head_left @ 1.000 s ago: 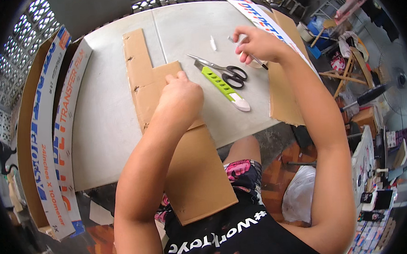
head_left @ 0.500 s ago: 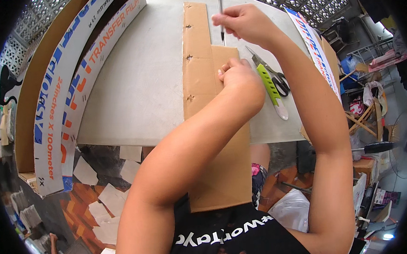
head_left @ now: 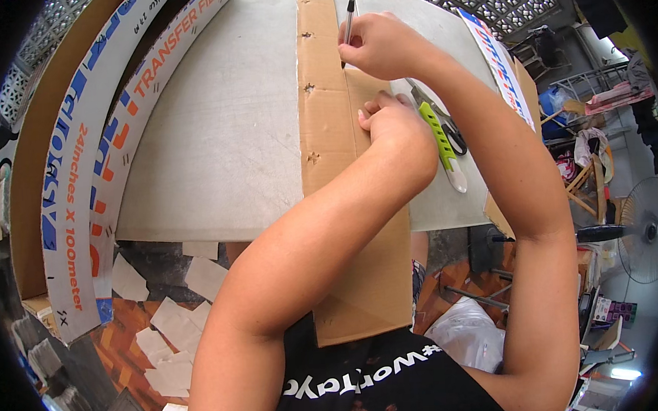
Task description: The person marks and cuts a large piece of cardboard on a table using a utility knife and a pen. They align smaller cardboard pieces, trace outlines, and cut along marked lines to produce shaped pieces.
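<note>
A long brown cardboard sheet lies along the grey table and hangs over its near edge toward my body. My left hand presses down on the cardboard with the fingers curled. My right hand grips a black pen, held upright with its tip at the cardboard's right edge near the far end. Several small holes run along the sheet's left side.
A lime-green utility knife and black-handled scissors lie on the table right of my left hand. Long white printed boxes line the table's left side, another the right. Paper scraps litter the floor. A fan stands at right.
My right hand went from the far right of the table over to the cardboard, now holding the pen at its edge. My head has shifted, so the sheet appears more upright and centred.
</note>
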A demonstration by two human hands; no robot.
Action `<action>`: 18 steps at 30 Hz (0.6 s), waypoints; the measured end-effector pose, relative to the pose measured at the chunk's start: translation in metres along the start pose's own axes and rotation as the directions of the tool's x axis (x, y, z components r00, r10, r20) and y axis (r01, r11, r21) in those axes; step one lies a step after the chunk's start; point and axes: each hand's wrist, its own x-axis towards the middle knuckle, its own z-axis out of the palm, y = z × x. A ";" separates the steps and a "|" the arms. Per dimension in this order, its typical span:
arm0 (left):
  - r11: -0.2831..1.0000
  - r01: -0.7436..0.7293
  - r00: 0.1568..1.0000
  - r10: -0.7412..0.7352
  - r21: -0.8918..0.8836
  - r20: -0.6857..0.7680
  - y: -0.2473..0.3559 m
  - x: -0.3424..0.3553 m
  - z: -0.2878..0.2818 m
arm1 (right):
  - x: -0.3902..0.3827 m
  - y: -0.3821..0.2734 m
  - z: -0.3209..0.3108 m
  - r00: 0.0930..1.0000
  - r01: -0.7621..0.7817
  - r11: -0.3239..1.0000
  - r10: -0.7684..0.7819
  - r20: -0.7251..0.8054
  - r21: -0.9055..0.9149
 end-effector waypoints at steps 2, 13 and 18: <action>0.999 0.035 0.998 -0.036 -0.011 -0.045 0.002 0.001 0.005 | 0.000 -0.002 0.003 1.000 -0.002 1.000 0.003 0.026 -0.032; 0.997 0.026 0.998 -0.021 -0.078 0.062 0.000 0.004 0.002 | -0.034 -0.081 -0.021 0.931 0.022 0.994 0.020 0.365 -0.111; 0.999 -0.009 0.999 0.007 0.046 0.037 0.002 0.002 -0.002 | -0.010 -0.068 -0.020 0.857 -0.090 0.996 0.087 0.508 -0.020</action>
